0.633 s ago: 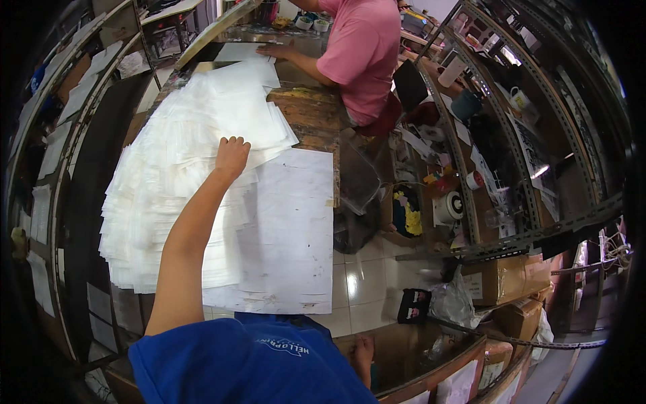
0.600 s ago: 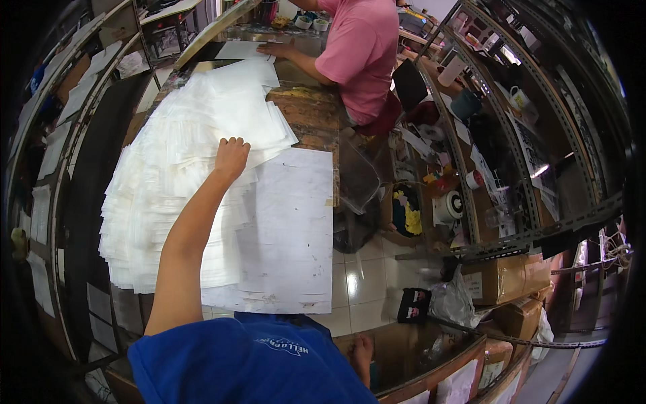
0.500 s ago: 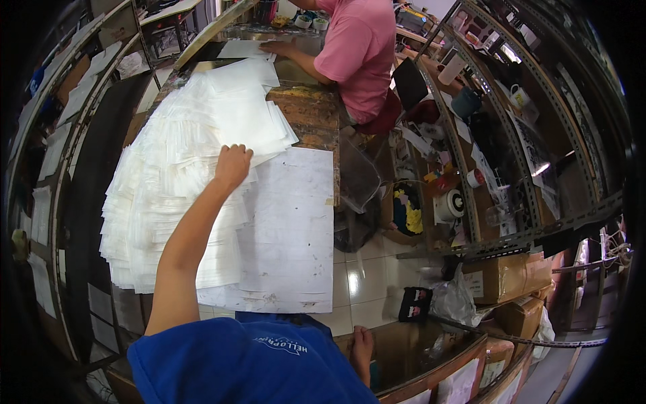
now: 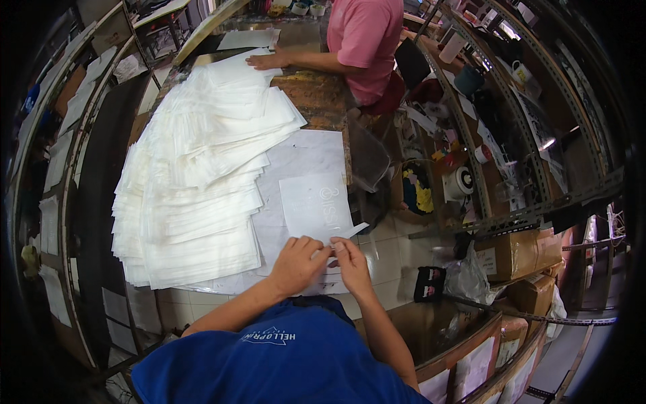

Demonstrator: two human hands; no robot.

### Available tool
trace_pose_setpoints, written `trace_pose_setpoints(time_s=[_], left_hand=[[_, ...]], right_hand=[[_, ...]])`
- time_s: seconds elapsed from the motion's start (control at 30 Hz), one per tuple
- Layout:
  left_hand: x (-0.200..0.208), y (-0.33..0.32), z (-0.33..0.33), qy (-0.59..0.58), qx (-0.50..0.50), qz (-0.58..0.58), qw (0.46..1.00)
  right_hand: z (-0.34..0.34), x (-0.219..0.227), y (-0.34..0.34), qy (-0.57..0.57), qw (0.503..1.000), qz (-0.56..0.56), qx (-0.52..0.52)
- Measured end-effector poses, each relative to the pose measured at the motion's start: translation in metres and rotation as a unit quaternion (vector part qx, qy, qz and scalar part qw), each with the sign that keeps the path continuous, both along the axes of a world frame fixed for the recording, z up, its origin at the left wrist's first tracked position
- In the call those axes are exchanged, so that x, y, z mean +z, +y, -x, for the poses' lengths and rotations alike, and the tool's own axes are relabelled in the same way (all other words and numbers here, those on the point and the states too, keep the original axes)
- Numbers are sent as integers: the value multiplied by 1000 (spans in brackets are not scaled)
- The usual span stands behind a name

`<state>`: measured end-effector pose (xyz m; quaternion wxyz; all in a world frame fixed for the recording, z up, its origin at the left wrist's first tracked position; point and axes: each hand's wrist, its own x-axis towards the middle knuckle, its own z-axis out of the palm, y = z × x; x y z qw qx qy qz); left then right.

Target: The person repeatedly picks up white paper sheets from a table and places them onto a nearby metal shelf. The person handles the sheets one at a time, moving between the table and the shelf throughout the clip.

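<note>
A thin, translucent white plastic sheet, bag-like with a pale print, lies on the white board in front of me. Its near edge is pinched between the fingers of my left hand and my right hand, which nearly touch each other. A narrow strip of it sticks out to the right, just beyond my right fingertips. To the left spreads a big fanned pile of similar white sheets, in overlapping rows. My fingers hide part of the sheet's near edge.
Across the table a co-worker in a pink shirt rests a hand on the far end of the pile. A metal rack with bottles and tools stands at the right, above cardboard boxes. Another rack lines the left.
My left hand has come back from the pile to the board's near edge, and my right hand has risen to meet it. A printed sheet now lies there. The co-worker's hand moved onto the pile.
</note>
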<state>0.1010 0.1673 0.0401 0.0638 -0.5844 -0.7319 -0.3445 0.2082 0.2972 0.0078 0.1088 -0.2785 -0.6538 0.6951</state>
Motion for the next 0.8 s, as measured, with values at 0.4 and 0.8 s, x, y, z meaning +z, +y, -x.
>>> trace_pose_setpoints(time_s=[0.4,0.8], left_hand=[[-80,54,-31,-956,-120,-42,265],[-67,92,-24,-964,-168,-39,200]], right_hand=[[-105,49,21,64,972,51,-221],[-181,40,11,-36,950,-50,-306]])
